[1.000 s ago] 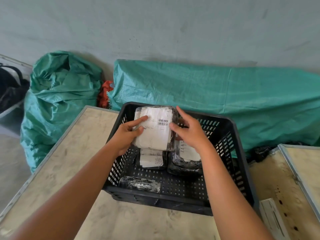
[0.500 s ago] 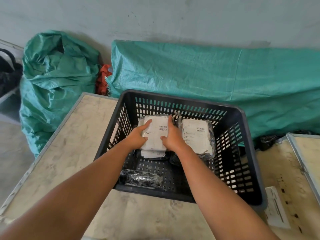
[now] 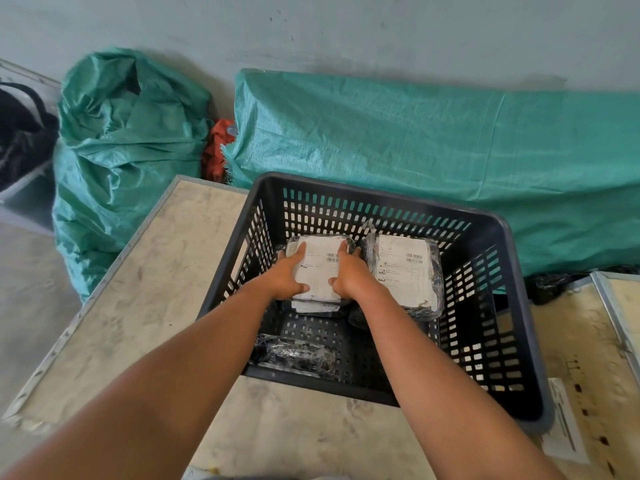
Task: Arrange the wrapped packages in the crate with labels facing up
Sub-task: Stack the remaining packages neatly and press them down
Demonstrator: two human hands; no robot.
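Note:
A black slotted plastic crate (image 3: 512, 327) stands on a pale table. Inside it, at the back left, lies a clear-wrapped package (image 3: 320, 263) with its white barcode label facing up, stacked on another labelled package (image 3: 313, 305). My left hand (image 3: 289, 275) grips its left side and my right hand (image 3: 348, 275) its right side, thumbs on the label. A second wrapped package (image 3: 403, 275) lies label up beside it at the back right. A small dark wrapped package (image 3: 298, 355) with no label showing rests at the crate's front left.
The table (image 3: 145, 289) has a metal edge strip on the left. A white paper slip (image 3: 564, 427) lies right of the crate. Large green woven sacks (image 3: 415, 143) line the grey wall behind; a second table edge (image 3: 616, 306) sits at the right.
Both hands have lowered the labelled package from above the crate rim down onto the stack at the back left. The package at the back right has come into full view.

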